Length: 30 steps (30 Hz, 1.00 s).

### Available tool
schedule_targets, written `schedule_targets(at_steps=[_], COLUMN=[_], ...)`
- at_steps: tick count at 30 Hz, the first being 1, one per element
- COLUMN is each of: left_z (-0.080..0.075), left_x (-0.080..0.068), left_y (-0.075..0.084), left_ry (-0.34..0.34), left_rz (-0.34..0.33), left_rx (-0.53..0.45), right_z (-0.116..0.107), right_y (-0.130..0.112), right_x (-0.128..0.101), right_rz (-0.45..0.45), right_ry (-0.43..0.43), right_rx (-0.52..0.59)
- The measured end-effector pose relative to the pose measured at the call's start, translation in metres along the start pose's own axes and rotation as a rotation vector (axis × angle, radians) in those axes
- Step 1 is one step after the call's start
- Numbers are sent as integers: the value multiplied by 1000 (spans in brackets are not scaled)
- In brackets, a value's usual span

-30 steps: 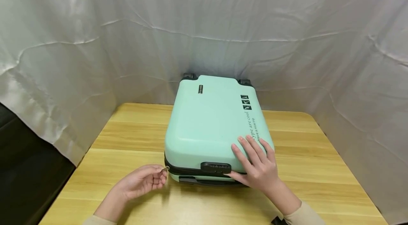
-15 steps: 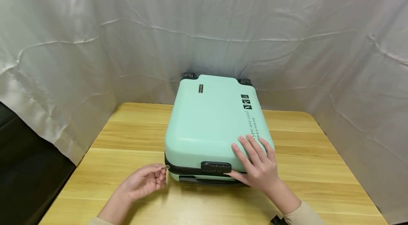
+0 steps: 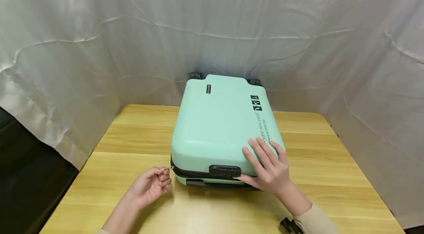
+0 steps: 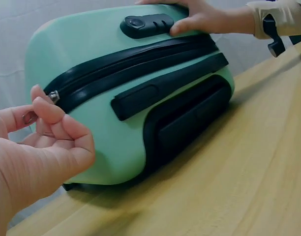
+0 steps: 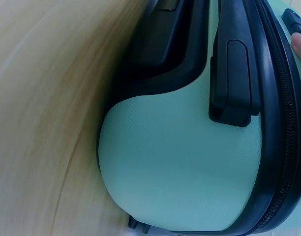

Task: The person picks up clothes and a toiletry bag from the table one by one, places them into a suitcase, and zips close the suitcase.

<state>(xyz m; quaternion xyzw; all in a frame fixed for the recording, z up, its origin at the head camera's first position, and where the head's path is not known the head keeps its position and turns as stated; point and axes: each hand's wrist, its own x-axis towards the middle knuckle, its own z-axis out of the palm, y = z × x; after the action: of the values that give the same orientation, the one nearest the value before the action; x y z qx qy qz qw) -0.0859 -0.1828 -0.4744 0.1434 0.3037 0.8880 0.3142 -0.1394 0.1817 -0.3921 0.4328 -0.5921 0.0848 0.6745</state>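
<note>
- Mint-green hard-shell suitcase: lying flat on the wooden desk, wheels toward the white curtain at the back, handle end toward the person.
- Black zipper band: running round the near edge between the two shells; teeth closed along the whole stretch in view in the left wrist and right wrist pictures.
- Zipper pull: small metal tab at the near left corner of the case, right at the corner bend of the band.
- Left hand: beside the near left corner, just above the desk; grip closed, thumb and forefinger pinched on the zipper pull, remaining fingers curled loosely.
- Right hand: laid flat on the lid near its right front edge; grip apart, fingers straight and spread, thumb touching the black combination lock.
- Black carry handle: on the near side wall below the zipper band, untouched.
- Black clip: at the right sleeve cuff, low in the head view.
- Progress, judged from present layout: lid down and steadied, pull taken in hand at the corner; travel of the zipper around the rest of the case apparently left; side and far stretches of the band hidden, so extent there not determinable.
</note>
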Motion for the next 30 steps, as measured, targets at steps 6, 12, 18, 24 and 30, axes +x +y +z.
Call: schedule_targets(at_steps=[6, 12, 18, 24, 30], left_z=[3, 6, 5, 3, 2], left_x=[0, 0, 0, 0, 5], left_y=[2, 2, 4, 9, 17], left_ry=[43, 48, 42, 55, 110], left_rz=[-36, -48, -43, -41, -40], left_rx=[-74, -100, -115, -167, -177], right_z=[1, 1, 1, 1, -1], right_y=[1, 1, 1, 1, -1], right_x=[1, 1, 1, 0, 1], right_rz=[-11, -13, -14, -10, -4], right_ry=[14, 9, 15, 22, 19], right_rx=[2, 2, 4, 6, 7])
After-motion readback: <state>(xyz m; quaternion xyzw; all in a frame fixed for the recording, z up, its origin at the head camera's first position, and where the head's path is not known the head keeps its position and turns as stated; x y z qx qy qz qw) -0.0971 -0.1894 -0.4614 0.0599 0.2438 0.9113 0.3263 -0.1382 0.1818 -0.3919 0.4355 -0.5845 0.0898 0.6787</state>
